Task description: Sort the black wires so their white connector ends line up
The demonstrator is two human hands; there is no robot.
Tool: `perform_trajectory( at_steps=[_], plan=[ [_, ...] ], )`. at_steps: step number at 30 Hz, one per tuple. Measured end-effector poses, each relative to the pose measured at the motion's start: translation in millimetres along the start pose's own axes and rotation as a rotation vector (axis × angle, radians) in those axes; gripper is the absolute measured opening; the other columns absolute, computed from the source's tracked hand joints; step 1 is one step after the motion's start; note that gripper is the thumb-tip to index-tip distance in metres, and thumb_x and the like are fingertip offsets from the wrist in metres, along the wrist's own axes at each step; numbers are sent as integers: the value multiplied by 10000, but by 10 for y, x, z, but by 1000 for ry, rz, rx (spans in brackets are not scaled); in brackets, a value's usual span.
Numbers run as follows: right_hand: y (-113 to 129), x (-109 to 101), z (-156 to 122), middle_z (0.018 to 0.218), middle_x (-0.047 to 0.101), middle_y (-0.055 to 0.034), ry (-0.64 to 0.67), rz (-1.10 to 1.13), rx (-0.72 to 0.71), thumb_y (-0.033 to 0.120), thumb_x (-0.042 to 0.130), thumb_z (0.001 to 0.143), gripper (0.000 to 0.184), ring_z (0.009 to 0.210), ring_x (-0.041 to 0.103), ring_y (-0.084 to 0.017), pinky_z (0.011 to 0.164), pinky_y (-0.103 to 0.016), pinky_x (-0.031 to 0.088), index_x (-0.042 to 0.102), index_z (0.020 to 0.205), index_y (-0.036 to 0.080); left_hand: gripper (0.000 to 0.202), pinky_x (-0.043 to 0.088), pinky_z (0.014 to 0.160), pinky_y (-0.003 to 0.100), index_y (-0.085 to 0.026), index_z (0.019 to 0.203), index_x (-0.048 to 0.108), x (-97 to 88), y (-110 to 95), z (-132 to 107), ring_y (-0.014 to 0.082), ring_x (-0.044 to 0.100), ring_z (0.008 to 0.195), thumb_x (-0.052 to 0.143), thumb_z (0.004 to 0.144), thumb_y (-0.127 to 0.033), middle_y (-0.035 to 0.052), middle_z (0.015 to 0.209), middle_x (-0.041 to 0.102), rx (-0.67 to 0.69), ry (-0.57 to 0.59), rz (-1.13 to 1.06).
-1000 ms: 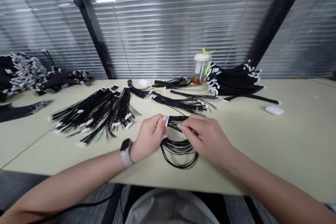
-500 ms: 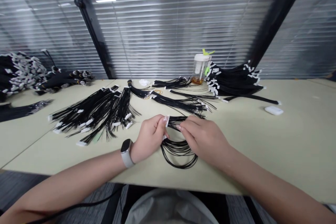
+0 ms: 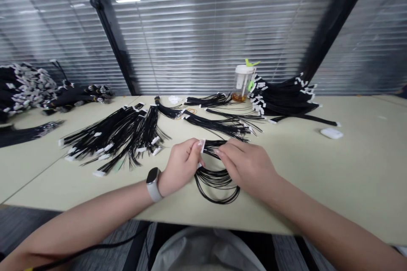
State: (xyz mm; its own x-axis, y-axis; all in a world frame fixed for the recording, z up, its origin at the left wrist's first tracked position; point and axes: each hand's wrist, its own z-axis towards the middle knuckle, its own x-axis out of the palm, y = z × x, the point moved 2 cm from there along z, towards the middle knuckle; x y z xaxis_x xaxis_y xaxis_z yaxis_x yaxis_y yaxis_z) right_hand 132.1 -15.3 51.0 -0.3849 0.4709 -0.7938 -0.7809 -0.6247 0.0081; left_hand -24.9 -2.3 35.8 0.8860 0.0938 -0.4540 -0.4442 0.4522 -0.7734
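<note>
A bundle of thin black wires (image 3: pixel 217 180) with white connectors lies folded into a loop near the table's front edge. My left hand (image 3: pixel 180 165), with a watch on its wrist, pinches the white connector end of that bundle. My right hand (image 3: pixel 247 167) lies on the wires just to the right, fingers closed over the strands. The loop hangs out below both hands toward me.
A fan of black wire harnesses (image 3: pixel 117 135) lies left of my hands, more bundles (image 3: pixel 222 125) behind them. A clear bottle (image 3: pixel 242 82) and a big stack of harnesses (image 3: pixel 286 95) stand at the back. A small white case (image 3: pixel 331 133) sits right. Further piles (image 3: pixel 25 87) lie far left.
My right hand has slid slightly left along the wires toward my left hand. The left hand and the loop have stayed in place.
</note>
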Motion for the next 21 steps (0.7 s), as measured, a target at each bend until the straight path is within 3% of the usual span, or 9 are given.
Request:
perform_trajectory(
  at_steps=[10,15,21],
  plan=[
    [8,24,2,620,554,-13,-9,-27,11,248,370,893,323,527,474,-92,489,-244,235,583,670,149,410,335,492,195,-173,516,465,5,20,1,80,451,441,351,881,-321,-13,464,542,20,-5,-9],
    [39,73,-13,607,549,-7,-54,-53,-54,240,385,885,307,529,464,-97,492,-249,222,600,679,165,415,342,493,193,-171,521,460,20,31,-12,80,455,444,340,883,-336,-17,453,529,-2,14,-21],
    [67,86,-21,593,536,-15,-126,-70,-135,212,403,870,288,574,459,-125,555,-263,307,585,650,170,419,353,499,193,-168,525,459,19,10,-8,83,467,450,336,878,-358,-16,448,528,-31,41,-34]
  ],
)
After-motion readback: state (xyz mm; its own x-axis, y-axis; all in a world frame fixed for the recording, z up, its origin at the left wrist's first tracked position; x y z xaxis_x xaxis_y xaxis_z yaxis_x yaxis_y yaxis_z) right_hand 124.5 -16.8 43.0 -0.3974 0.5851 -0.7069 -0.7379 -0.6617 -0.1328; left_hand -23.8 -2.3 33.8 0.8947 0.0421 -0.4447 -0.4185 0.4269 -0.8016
